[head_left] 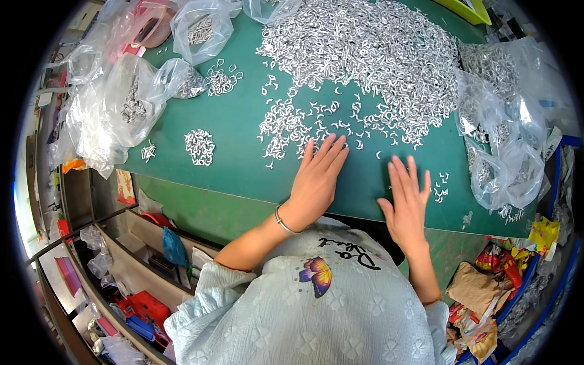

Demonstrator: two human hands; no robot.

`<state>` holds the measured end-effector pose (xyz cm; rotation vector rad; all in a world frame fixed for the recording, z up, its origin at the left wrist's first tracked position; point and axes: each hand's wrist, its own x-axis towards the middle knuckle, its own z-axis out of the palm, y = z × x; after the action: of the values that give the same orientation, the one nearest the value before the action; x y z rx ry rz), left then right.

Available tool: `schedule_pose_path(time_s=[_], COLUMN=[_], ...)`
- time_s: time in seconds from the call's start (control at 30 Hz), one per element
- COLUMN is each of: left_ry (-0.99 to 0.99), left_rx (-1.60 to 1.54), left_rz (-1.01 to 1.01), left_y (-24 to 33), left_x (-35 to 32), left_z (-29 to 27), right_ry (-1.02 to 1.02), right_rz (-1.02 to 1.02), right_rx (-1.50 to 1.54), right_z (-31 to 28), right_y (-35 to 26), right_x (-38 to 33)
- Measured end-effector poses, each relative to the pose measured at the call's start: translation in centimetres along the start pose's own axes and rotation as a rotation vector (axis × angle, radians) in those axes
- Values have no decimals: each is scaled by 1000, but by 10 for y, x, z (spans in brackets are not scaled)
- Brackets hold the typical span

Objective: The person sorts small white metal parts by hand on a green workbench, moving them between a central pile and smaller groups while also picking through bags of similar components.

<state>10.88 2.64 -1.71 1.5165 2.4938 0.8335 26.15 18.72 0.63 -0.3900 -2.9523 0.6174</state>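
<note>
My left hand (317, 181), with a bangle on its wrist, lies palm down at the near edge of a loose spread of small silver crescent-shaped metal pieces (283, 125). Its fingers are stretched out, and their tips touch or cover some pieces. To its right, my right hand (406, 204) rests over the green tabletop (243, 173), fingers and thumb apart, nothing held. Just right of its fingertips lie several loose crescents (441, 188). Beyond both hands, a large heap of the same silver pieces (365, 48) covers the far part of the table.
Two small piles, one of silver pieces (199, 147) and one of larger links (223, 79), lie on the left. Clear plastic bags (103, 115) crowd the left edge; filled bags (499, 134) line the right. A yellow-green tray (468, 9) stands far right. Open drawers (137, 255) sit below left.
</note>
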Motion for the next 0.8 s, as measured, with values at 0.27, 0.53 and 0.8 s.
schedule_pose_path(time_s=[0.27,0.53,0.8], left_ry=[-46,-27,43], left_rx=[-42,-98,-199], left_rz=[8,57,-37], left_y=[1,2,1], left_x=[-14,-11,-17], left_z=[-3,-1,-11], right_ry=[-162,-231,-167], right_rz=[-104,-75,-84], right_rx=[-65,-17,21], right_z=[16,7,10], right_y=[-24,-22,-24], right_x=[32,4,5])
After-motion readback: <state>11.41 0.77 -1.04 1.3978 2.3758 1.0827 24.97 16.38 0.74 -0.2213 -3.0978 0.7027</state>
